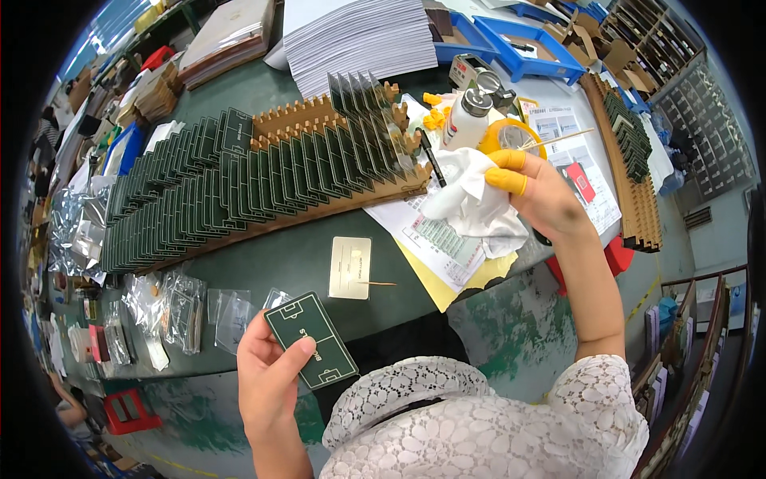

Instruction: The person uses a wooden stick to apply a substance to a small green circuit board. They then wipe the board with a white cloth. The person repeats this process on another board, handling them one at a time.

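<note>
My left hand (pixel 275 359) grips a dark green card (pixel 313 339) printed with white football-pitch lines, the thumb pressed on its face. To the right, my right hand (pixel 546 195), with yellow finger cots on its fingertips, pinches a crumpled white cloth (pixel 471 195) above some papers. A pale gold card (pixel 349 267) lies on the dark green table (pixel 311 247) in front of me, with a thin wooden stick (pixel 379 283) across its edge. Long notched wooden racks (pixel 383 188) hold many upright green cards (pixel 279 176) behind it.
A clear bottle (pixel 468 120), a yellow tape roll (pixel 511 136) and a black pen (pixel 431 156) are near my right hand. Clear plastic sleeves (pixel 231 315) lie at the left front. Stacked white paper (pixel 359 40) and blue trays (pixel 531 52) stand at the back.
</note>
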The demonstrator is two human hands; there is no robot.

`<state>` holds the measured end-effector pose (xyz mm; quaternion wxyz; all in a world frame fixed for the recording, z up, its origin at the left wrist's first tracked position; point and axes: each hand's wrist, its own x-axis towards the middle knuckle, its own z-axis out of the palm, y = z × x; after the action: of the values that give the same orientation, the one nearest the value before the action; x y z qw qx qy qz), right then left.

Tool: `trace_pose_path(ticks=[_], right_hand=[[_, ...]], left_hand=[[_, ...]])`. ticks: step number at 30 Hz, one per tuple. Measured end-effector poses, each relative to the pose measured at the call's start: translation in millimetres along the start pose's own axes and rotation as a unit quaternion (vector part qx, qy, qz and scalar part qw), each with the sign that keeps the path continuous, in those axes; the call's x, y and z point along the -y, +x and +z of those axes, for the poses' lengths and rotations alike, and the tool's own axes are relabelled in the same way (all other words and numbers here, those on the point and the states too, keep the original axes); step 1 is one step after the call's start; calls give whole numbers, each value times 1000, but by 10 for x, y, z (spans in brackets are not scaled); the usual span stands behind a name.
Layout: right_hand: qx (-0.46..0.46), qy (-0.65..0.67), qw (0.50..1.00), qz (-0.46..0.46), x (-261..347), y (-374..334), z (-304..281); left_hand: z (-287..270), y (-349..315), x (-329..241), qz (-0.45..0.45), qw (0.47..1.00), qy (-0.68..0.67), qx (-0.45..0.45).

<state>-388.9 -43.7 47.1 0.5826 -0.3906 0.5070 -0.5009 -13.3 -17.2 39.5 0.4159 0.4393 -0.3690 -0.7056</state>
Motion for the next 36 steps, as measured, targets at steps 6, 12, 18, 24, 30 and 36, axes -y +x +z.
trace_pose_path(ticks=[6,12,18,24,30,36], right_hand=[[-36,-364,931,-5,-122,80,4],[-72,-353,933,-6,-279,-80,-303],[-113,-471,875,-23,-469,-282,-231],[-121,-482,863,-91,-487,-264,-72],[-88,-255,959,81,-507,-293,-80],[-76,-211,975,6,-460,-304,-98]], left_hand=[[-21,-2,25,0,1000,-2,-10],[-68,11,42,1,1000,0,-27],[-80,43,71,0,1000,-3,-27],[-66,37,62,-1,1000,-4,-29],[-83,14,70,-1,999,-5,-31],[-98,-6,73,-2,999,-13,-32]])
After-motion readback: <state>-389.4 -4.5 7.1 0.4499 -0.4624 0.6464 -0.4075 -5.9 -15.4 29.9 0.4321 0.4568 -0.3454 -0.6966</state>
